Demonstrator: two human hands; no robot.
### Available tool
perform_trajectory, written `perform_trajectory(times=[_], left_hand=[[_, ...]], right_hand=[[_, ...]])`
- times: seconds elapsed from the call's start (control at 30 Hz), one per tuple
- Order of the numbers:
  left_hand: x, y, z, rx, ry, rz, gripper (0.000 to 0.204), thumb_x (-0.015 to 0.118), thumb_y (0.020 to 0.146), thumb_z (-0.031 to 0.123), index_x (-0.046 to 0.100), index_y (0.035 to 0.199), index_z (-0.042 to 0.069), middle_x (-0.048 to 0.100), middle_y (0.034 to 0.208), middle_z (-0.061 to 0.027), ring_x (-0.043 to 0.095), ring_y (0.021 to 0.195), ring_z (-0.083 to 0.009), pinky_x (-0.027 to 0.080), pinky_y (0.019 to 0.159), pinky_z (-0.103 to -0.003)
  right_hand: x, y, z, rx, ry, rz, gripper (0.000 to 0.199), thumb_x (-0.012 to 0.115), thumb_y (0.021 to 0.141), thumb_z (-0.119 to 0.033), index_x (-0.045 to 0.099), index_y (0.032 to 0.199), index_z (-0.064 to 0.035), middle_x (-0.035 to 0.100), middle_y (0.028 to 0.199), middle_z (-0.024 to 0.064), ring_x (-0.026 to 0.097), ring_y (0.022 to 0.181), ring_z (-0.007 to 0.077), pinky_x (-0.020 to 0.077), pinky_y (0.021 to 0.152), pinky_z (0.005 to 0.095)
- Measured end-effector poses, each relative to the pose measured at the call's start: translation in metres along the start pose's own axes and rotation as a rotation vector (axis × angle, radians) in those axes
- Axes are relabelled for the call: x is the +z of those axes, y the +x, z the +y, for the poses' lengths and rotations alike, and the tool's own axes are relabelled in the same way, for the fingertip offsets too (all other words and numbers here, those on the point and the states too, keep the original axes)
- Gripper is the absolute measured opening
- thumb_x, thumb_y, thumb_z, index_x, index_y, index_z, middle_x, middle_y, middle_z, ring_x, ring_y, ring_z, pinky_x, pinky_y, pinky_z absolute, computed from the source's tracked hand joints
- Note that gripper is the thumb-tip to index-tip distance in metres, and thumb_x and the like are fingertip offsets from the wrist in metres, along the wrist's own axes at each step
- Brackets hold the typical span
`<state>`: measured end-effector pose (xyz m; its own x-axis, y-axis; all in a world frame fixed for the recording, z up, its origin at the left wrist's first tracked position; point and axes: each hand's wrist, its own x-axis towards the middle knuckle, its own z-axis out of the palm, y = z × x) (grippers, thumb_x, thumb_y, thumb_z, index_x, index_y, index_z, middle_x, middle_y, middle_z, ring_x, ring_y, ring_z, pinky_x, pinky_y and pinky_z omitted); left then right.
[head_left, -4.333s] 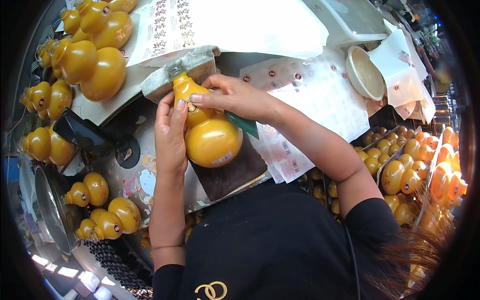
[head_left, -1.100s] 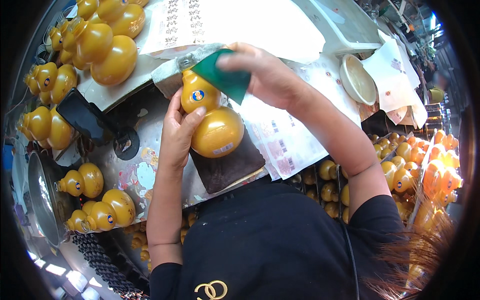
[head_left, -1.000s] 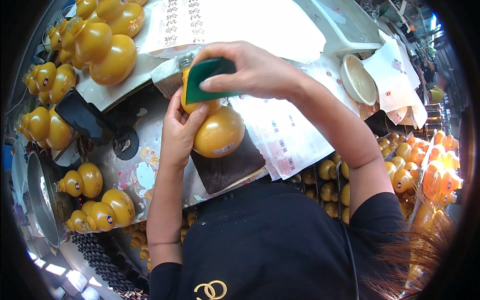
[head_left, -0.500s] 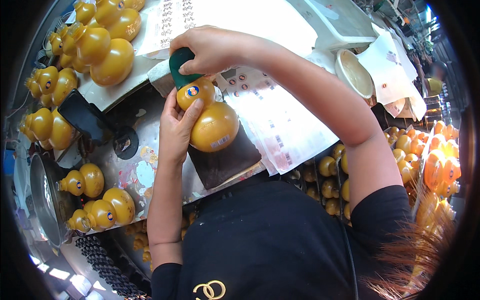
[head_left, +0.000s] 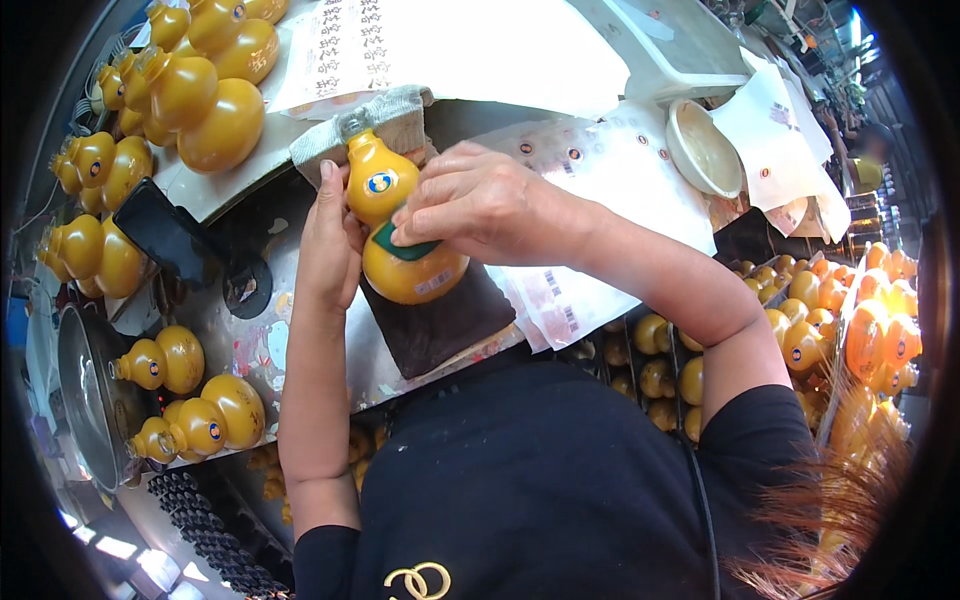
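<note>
A yellow gourd-shaped bottle [head_left: 418,280] with a clear neck leans on a folded whitish cloth [head_left: 402,112], its lower bulb over a dark mat [head_left: 445,335]. My left hand [head_left: 328,235] holds the bottle by its left side, the thumb pointing up beside the upper bulb. In my right hand [head_left: 490,205] is a flat green scraper-like pad [head_left: 410,247], pressed across the lower bulb just under the waist. A round blue label sits on the upper bulb, and a small pale label shows on the lower one. My right fingers cover part of the bottle's right side.
More gourd-shaped bottles [head_left: 220,125] stand at the upper left, with others [head_left: 235,410] beside a metal pan [head_left: 90,400]. A phone [head_left: 165,230] rests on a stand. Sticker sheets [head_left: 620,225], a cream bowl [head_left: 705,145] and a translucent bin [head_left: 680,50] lie to the right.
My right hand has moved the green pad from the bottle's neck down to the lower bulb. The neck is now uncovered, and my left thumb has lifted off the bottle's front to its side.
</note>
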<state>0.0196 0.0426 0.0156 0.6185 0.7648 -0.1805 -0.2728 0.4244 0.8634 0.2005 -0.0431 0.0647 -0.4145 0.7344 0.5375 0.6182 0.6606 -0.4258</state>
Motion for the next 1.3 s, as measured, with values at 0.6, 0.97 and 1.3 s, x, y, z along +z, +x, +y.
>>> perform_trajectory(times=[0.6, 0.97, 1.3], left_hand=[[0.021, 0.0, 0.008, 0.099, 0.18, 0.18, 0.048, 0.04, 0.1, 0.047, 0.053, 0.117, 0.004, 0.062, 0.109, -0.0081, 0.062, 0.093, -0.0154, 0.052, 0.083, -0.032], [-0.02, -0.173, 0.011, 0.859, 0.796, 0.535, 0.029, 0.063, 0.092, 0.029, 0.064, 0.103, 0.002, 0.059, 0.098, -0.0075, 0.056, 0.093, -0.0164, 0.046, 0.084, -0.029], [-0.159, -0.458, -0.044, 0.4, 1.198, 1.508, 0.02, 0.065, 0.09, 0.02, 0.065, 0.101, 0.003, 0.06, 0.088, -0.0061, 0.058, 0.077, -0.0137, 0.047, 0.069, -0.027]], right_hand=[[-0.005, 0.021, 0.047, 0.514, 0.313, 0.164, 0.026, 0.061, 0.09, -0.017, 0.059, 0.109, -0.0005, 0.062, 0.09, 0.009, 0.063, 0.084, 0.0157, 0.0531, 0.072, 0.0294], [0.004, -0.034, 0.029, 0.565, 0.78, 0.578, 0.024, 0.06, 0.094, -0.009, 0.057, 0.116, 0.0005, 0.063, 0.107, 0.0081, 0.06, 0.095, 0.0132, 0.0481, 0.087, 0.0261], [0.079, -0.01, -0.05, 0.523, 0.981, 0.35, 0.025, 0.058, 0.094, -0.007, 0.055, 0.118, 0.0007, 0.062, 0.107, 0.009, 0.061, 0.097, 0.0154, 0.05, 0.088, 0.0286]])
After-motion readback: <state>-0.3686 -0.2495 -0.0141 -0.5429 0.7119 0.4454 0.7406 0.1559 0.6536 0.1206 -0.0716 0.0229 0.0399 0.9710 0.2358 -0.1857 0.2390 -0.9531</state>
